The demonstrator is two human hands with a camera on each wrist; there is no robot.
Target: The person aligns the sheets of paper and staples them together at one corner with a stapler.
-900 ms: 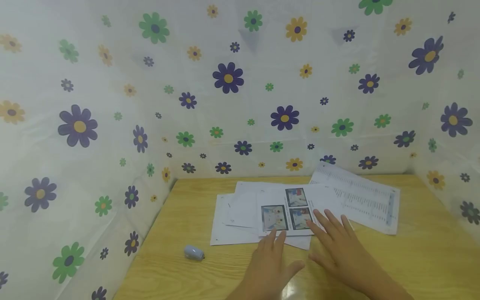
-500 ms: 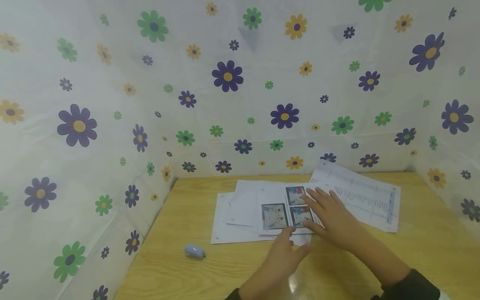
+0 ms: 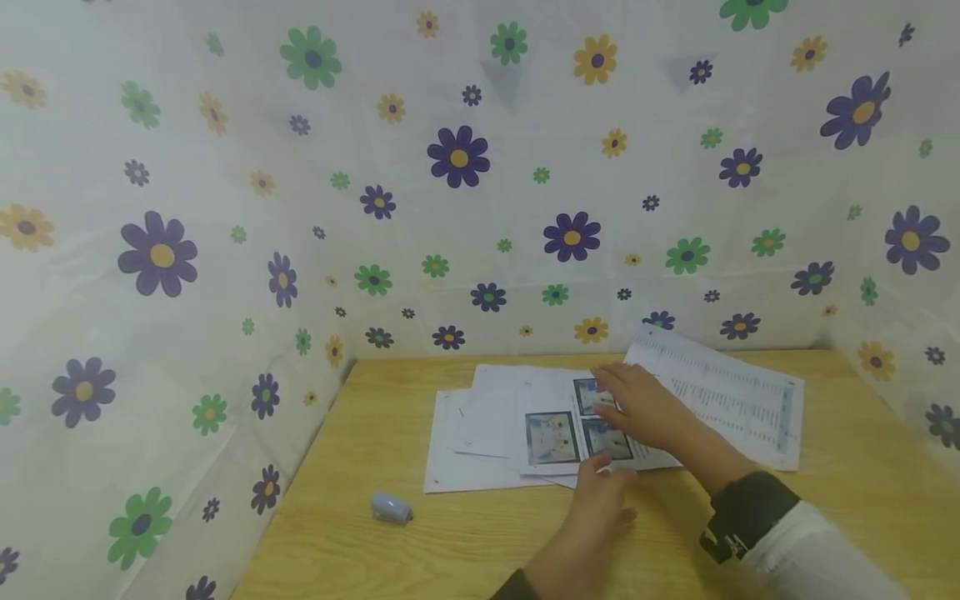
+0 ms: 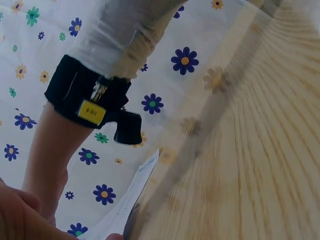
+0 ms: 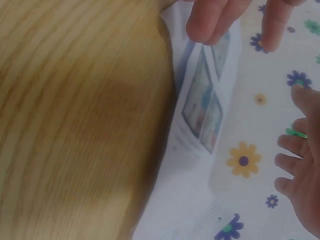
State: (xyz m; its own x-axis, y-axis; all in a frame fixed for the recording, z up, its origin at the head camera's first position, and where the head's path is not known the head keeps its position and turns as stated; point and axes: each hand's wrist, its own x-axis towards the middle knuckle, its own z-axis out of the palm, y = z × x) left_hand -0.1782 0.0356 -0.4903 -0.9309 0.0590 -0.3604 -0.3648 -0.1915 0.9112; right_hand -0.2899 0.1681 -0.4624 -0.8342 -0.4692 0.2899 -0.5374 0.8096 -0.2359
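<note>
Head view shows both bare hands over loose papers on a wood-grain table [image 3: 450, 554]. Uppermost near the middle is a sheet with three framed pictures [image 3: 552, 438], lying flat with its lower edge toward the person. The right hand [image 3: 639, 405] is above its upper-right part, covering some of the top picture; the hand is released, its fingers relaxed and slightly bent. The left hand [image 3: 598, 504] is at the sheet's lower edge, also released, though it is blurred there; whether either hand touches the paper I cannot tell.

Two mostly blank white sheets show on the left, a middle sheet [image 3: 489, 410] partly under the picture sheet and a lower sheet [image 3: 448, 473] beneath that. On the right, a text-printed sheet [image 3: 738, 408] lies at a slant, its left part covered. A small grey-blue object [image 3: 392, 508] lies near the lower sheet, apart from it.

In the left wrist view, a black wrist strap [image 4: 65, 90] with a yellow label [image 4: 92, 112] circles the right forearm, below a white sleeve [image 4: 117, 40]. White cloth printed with flowers [image 3: 517, 108] hangs behind the table and along its sides.
</note>
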